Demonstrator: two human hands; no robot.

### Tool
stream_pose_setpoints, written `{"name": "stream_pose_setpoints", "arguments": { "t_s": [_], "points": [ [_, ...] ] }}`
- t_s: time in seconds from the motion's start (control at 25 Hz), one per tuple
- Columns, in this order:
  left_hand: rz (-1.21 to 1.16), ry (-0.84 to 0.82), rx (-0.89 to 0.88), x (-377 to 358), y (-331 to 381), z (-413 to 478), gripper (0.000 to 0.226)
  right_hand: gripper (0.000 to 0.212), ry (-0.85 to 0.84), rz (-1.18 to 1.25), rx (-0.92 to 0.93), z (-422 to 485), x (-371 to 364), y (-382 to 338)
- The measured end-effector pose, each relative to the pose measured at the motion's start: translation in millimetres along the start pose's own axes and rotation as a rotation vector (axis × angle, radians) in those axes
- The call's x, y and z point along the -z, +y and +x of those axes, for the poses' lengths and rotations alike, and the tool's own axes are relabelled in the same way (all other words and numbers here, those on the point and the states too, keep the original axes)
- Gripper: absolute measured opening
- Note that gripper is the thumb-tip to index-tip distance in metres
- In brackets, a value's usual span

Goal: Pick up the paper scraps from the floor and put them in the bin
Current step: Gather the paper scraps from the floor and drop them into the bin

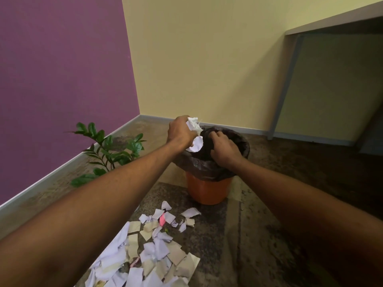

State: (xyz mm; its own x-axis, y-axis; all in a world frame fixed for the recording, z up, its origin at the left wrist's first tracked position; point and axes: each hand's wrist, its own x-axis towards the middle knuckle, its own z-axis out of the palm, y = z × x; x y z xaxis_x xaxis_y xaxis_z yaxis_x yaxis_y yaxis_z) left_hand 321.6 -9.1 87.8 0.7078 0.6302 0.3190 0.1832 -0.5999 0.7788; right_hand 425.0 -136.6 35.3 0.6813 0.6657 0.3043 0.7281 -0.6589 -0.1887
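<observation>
An orange bin [209, 191] lined with a dark plastic bag [207, 168] stands on the floor ahead of me. My left hand [179, 131] hovers over the bin's left rim, closed around crumpled white paper scraps [194, 131] that stick out of the fist. My right hand [224, 149] is over the bin mouth with fingers curled downward; I cannot see anything in it. A heap of white and beige paper scraps [153, 251] with one pink piece [162, 219] lies on the floor in front of the bin, between my arms.
A green potted plant [109, 150] stands left of the bin by the purple wall. The yellow wall runs behind the bin. A grey desk [331, 23] with a leg [284, 88] stands at the right. The floor is mottled brown.
</observation>
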Motion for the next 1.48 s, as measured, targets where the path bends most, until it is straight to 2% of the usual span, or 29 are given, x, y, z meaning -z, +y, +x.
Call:
{"name": "stream_pose_setpoints", "arguments": {
  "t_s": [0.08,0.2,0.4,0.48,0.56,0.68,0.8,0.96,1.08,1.2,1.32,1.48],
  "points": [
    [-0.021,0.013,0.024,-17,5,13,0.025,0.041,0.025,-0.023,0.004,-3,-2,5],
    [-0.057,0.009,0.125,-42,9,28,0.032,0.039,0.029,-0.054,0.010,-5,-3,17],
    [0.106,-0.123,0.217,-76,-13,41,0.028,0.043,0.010,-0.071,0.017,-11,-2,36],
    [0.257,-0.193,0.167,-80,-20,45,0.051,0.046,-0.001,-0.010,-0.015,-12,2,38],
    [0.286,-0.251,0.127,-80,-21,46,0.077,0.048,-0.017,0.016,-0.026,-12,4,37],
    [0.307,-0.298,0.050,-74,-19,43,0.092,0.054,-0.042,0.006,-0.015,-15,6,32],
    [0.302,-0.295,-0.005,-63,-21,38,0.078,0.057,-0.036,-0.033,0.023,-15,9,20],
    [0.396,-0.108,-0.175,-41,-28,19,0.028,0.048,0.051,-0.085,0.119,-18,10,-3],
    [0.450,-0.038,-0.335,-17,-46,-10,0.026,0.035,0.112,-0.146,0.271,-29,2,-30],
    [0.461,-0.097,-0.397,11,-78,-44,0.017,0.034,0.131,-0.152,0.382,-46,-17,-60],
    [0.496,-0.158,-0.336,39,-113,-75,0.020,0.034,0.036,-0.097,0.408,-66,-41,-93],
    [0.473,-0.336,-0.084,63,-156,-110,0.017,0.035,-0.225,0.004,0.449,-85,-70,-137]
  ]
}}
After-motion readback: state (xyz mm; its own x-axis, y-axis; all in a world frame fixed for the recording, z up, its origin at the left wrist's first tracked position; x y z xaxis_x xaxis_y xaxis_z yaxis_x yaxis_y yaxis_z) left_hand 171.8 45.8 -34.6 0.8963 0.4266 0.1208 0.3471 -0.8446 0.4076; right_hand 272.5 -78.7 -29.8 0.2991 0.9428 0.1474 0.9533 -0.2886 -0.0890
